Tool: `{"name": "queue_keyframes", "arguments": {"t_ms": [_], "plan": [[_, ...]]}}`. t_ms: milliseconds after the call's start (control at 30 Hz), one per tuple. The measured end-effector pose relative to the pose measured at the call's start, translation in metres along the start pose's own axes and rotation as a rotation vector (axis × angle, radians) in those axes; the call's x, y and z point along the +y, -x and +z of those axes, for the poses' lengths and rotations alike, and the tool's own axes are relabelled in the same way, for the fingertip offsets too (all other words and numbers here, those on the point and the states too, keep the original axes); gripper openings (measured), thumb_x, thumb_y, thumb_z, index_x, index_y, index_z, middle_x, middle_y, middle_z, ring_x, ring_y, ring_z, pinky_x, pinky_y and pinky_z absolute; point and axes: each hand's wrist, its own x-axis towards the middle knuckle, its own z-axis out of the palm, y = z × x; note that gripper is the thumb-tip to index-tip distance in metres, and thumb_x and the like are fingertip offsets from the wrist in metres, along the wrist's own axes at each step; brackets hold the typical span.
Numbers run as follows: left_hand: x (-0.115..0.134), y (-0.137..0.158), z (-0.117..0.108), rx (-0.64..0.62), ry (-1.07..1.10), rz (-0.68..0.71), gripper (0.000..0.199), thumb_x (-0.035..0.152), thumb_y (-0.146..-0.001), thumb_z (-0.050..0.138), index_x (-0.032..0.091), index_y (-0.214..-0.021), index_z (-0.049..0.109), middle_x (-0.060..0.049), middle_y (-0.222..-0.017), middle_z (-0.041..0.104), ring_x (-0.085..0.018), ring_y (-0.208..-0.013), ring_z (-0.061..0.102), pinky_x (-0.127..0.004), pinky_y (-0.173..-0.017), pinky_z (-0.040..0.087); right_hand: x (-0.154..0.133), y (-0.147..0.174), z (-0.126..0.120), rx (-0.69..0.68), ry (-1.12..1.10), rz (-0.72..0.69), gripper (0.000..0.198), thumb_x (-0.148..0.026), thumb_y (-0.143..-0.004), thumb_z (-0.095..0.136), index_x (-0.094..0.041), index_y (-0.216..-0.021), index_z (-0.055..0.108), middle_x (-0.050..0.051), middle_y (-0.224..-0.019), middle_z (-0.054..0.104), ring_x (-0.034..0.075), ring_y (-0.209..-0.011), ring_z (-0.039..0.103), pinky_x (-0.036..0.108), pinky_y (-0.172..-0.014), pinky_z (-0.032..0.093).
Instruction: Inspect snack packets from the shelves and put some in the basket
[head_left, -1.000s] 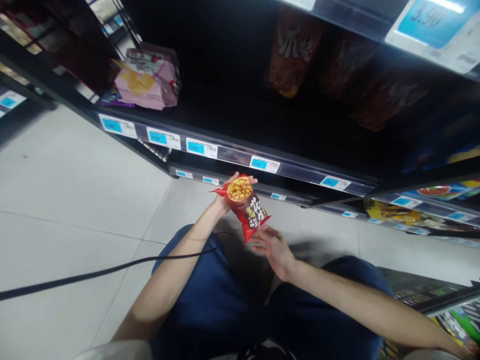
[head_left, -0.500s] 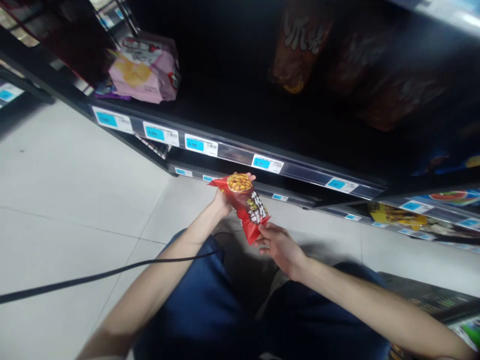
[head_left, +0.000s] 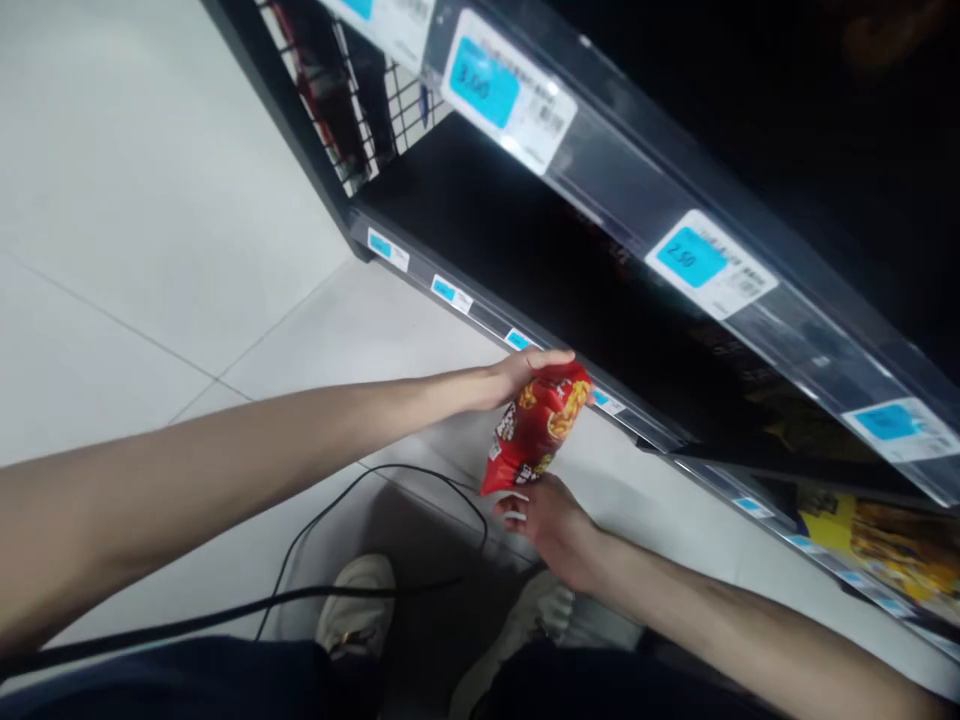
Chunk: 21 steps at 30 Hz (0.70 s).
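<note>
A red snack bag [head_left: 536,425] with a picture of golden pieces and white lettering is held between my two hands, in front of the lower shelf edge. My left hand [head_left: 523,375] grips its upper end, thumb stretched along the top and the other fingers mostly hidden behind it. At the lower end, my right hand [head_left: 551,520] holds the bag's bottom edge from below, some of its fingers curled. The bag is tilted, its upper end leaning toward the shelf.
The bottom shelf [head_left: 480,220] is dark, with price tags [head_left: 451,292] along its edge. Above it juts another shelf edge with larger tags [head_left: 709,262]. Yellow packages [head_left: 885,540] lie at the right. A black cable [head_left: 247,602] crosses the floor near my shoes [head_left: 358,600].
My view has tipped down and nearer the lower shelf. Both hands have carried the bag toward it, and the bag has turned so its upper end leans right. Shoes now show.
</note>
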Motion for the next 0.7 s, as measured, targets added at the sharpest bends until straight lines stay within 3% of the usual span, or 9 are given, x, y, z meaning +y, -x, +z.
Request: {"name": "queue_keyframes", "arguments": {"t_ms": [200, 333, 467, 700], "plan": [[-0.038, 0.024, -0.031, 0.248, -0.048, 0.051, 0.048, 0.056, -0.073, 0.078, 0.009, -0.085, 0.079, -0.018, -0.090, 0.080, -0.032, -0.090, 0.075, -0.044, -0.094, 0.053, 0.037, -0.012, -0.031, 0.056, 0.167, 0.034, 0.037, -0.024, -0.056, 0.069, -0.019, -0.091, 0.060, 0.000, -0.079, 0.070, 0.010, -0.054, 0.056, 0.023, -0.053, 0.038], [-0.052, 0.022, -0.038, 0.245, 0.025, 0.080, 0.049, 0.056, -0.076, 0.077, 0.009, -0.091, 0.079, -0.018, -0.098, 0.079, -0.030, -0.094, 0.074, -0.043, -0.095, 0.052, 0.047, -0.018, -0.030, 0.054, 0.148, 0.036, 0.034, -0.023, -0.055, 0.066, -0.018, -0.088, 0.059, -0.002, -0.069, 0.066, 0.009, -0.053, 0.053, 0.022, -0.051, 0.036], [-0.058, 0.019, -0.038, 0.334, 0.119, 0.112, 0.046, 0.052, -0.075, 0.078, 0.009, -0.090, 0.078, -0.017, -0.096, 0.080, -0.027, -0.092, 0.074, -0.041, -0.094, 0.054, 0.054, -0.017, -0.023, 0.141, 0.037, -0.074, 0.028, -0.026, -0.056, 0.069, -0.021, -0.079, 0.053, -0.005, -0.063, 0.061, 0.008, -0.050, 0.049, 0.022, -0.051, 0.035], [-0.047, 0.022, -0.060, 0.271, 0.162, -0.040, 0.050, 0.063, -0.084, 0.062, 0.016, -0.093, 0.076, -0.013, -0.099, 0.079, -0.029, -0.099, 0.073, -0.039, -0.092, 0.055, 0.047, -0.028, -0.047, 0.331, -0.042, -0.262, 0.033, -0.032, -0.056, 0.076, -0.022, -0.078, 0.053, -0.005, -0.064, 0.062, 0.007, -0.050, 0.048, 0.021, -0.049, 0.036]]}}
